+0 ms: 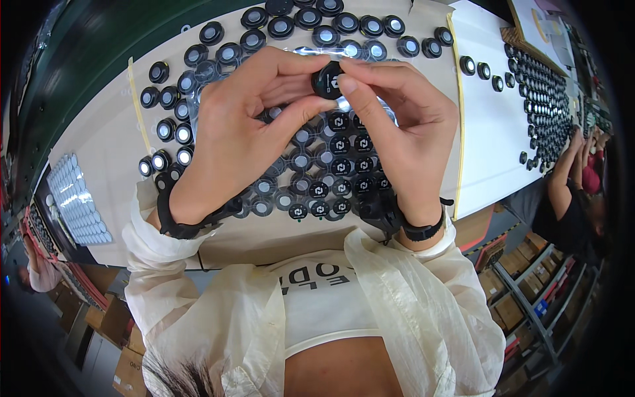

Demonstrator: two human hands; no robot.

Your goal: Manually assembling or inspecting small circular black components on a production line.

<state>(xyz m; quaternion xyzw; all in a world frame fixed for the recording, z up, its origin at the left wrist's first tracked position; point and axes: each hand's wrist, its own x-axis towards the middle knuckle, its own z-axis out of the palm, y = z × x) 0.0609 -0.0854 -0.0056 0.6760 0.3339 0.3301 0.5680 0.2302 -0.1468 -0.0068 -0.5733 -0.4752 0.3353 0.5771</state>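
Note:
My left hand (235, 129) and my right hand (413, 122) meet over the middle of the table. Between them they pinch a small round black disc (323, 83) by its edges, fingertips and thumbs on either side. A pale printed mark shows on its face, and my right thumb rests on it. Below my hands lie several rows of black discs with pale logos (340, 145). Beside these, on a clear plastic sheet (196, 92), sit round dark pieces with grey centres (301, 161). My hands and wrists cover part of the rows.
Loose black round pieces with silvery centres (229, 53) spread over the table's far and left sides. A sheet of pale round stickers (78, 198) lies far left. Yellow tape (456, 126) borders a white table (486, 126) holding many more pieces. Other people (572, 192) work at the right.

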